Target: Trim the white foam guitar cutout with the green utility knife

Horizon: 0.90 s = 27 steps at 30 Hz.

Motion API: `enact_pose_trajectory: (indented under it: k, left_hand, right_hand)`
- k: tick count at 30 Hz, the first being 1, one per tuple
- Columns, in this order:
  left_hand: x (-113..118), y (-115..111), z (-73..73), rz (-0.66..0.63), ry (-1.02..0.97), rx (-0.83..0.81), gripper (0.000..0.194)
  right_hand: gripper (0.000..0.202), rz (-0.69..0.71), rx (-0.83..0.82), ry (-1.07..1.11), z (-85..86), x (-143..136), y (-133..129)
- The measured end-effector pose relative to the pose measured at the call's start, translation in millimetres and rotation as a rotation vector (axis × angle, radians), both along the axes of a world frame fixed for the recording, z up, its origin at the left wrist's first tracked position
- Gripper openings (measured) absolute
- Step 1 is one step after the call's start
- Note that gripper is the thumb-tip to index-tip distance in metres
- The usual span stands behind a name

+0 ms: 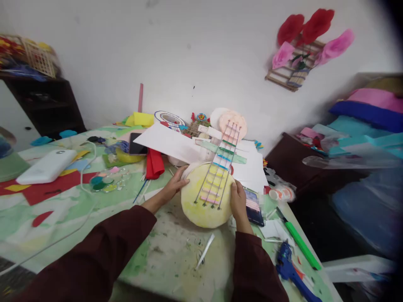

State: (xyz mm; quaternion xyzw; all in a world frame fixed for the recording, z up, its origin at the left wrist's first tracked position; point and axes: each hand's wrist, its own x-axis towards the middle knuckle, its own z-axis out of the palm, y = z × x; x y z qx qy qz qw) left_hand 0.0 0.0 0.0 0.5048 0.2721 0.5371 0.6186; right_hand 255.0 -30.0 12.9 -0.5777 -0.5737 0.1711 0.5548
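Left hand (175, 184) and right hand (239, 202) are holding toy guitar (218, 171) by opposite sides of its round body (206, 195), apparently for balance, inward of near edge of table (170, 264); glue gun (290, 268) is lying near right edge.

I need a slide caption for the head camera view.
Left hand and right hand hold a yellow-bodied, banjo-shaped craft piece at a cluttered table.

Head camera is looking forward and down from wearer's position at near side of table (170, 260), facing pale wall (189, 54) beyond. Left hand (175, 184) and right hand (238, 202) are showing close, below frame's middle; dark sleeves (116, 239) are reaching in from bottom edge.
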Motion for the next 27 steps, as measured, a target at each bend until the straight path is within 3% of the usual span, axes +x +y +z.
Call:
enact_pose_trajectory:
  k: [9,16,27]
  left_hand:
    - [0.5,8.1,-18.9,-0.081,0.033,0.064,0.08]
    - [-1.4,7.4,-21.5,-0.024,0.225,0.186,0.09]
    - [3.1,9.1,-25.8,-0.097,0.062,0.056,0.085]
  right_hand:
    - [0.034,-0.108,-0.019,-0.137,-2.3,6.9,1.6]
    - [0.036,-0.094,-0.022,-0.171,-4.0,15.9,3.3]
    - [0.034,-0.008,-0.021,-0.065,-2.5,16.0,3.0]
